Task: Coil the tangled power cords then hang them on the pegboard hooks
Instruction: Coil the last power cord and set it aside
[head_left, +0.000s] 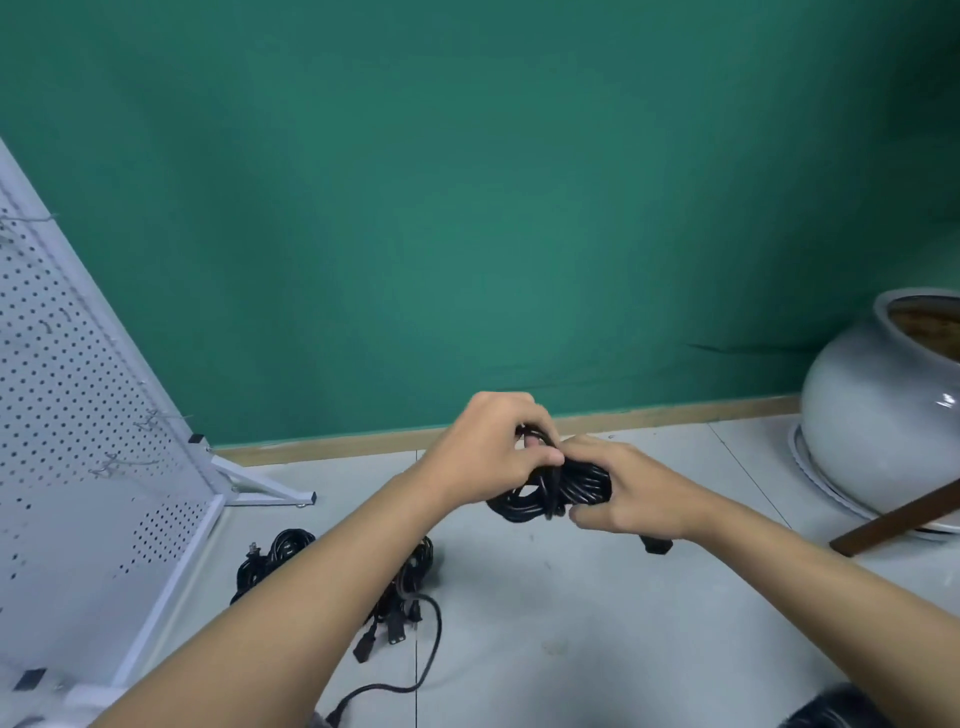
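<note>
A black coiled power cord (545, 493) is held in the air between both hands, above the floor. My left hand (488, 452) grips its left end, thumb pressed over the strands. My right hand (631, 491) holds the right side of the bundle with fingers curled around it; a plug (657, 545) hangs below that wrist. A pile of black cords (275, 558) with loose plugs lies on the floor under my left forearm. The white pegboard (78, 415) with thin metal hooks (111, 465) leans at the left.
A large pale ceramic pot (878, 410) stands on a white ring at the right, with a dark wooden bar (893, 522) leaning by it. The pegboard's foot (270, 491) juts onto the grey floor. A green wall rises behind.
</note>
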